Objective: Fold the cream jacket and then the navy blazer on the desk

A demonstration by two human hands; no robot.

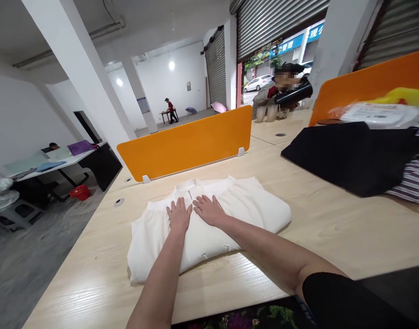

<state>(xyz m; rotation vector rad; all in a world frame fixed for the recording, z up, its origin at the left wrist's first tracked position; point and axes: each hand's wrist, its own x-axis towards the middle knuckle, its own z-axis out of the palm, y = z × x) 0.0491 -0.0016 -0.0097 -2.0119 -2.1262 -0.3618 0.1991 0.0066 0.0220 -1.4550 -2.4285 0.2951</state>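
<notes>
left hand (179, 217), right hand (209, 211), atop white garment (204, 237)

bright; bulbs (171, 66) glowing; daylight under raised shutter (281, 25); glare on tabletop (75, 283); edges stretched

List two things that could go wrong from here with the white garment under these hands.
1. The left hand and right hand rest on the white garment; uneven pressure might crease it.
2. A black item lies to the right on the table; sliding the garment into it could bunch the fabric.
</notes>
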